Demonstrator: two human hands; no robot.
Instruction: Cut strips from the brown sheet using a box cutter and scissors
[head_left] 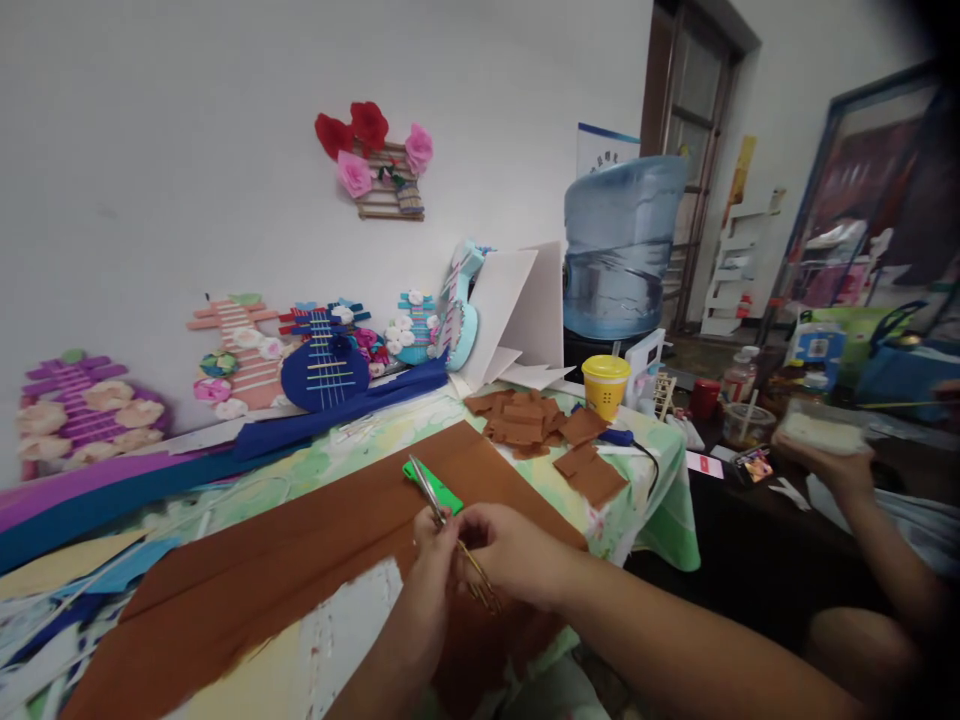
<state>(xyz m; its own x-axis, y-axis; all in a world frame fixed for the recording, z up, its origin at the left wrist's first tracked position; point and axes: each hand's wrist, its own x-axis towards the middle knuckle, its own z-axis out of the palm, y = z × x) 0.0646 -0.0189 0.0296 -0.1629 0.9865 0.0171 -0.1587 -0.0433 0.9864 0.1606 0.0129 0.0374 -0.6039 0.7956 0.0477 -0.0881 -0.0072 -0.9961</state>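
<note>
Both hands meet over a large brown sheet (330,505) on the table. My left hand (433,560) is closed around the middle of metal scissors (426,487), whose blades point up and away. From the right, my right hand (506,550) has its fingers pinched together near the gold-coloured handles, which stick out below the hands. What the right fingertips grip is hard to make out. A bright green object (444,492) lies beneath the blades on the brown sheet. Cut brown pieces (525,418) are piled beyond the sheet.
Instrument-shaped crafts (324,370) lean along the wall. A yellow cup (606,388) and a blue-handled tool (616,437) stand or lie by the table's right edge, near a water bottle (622,245). At right, another person's hand (832,465) holds a pale container (825,432).
</note>
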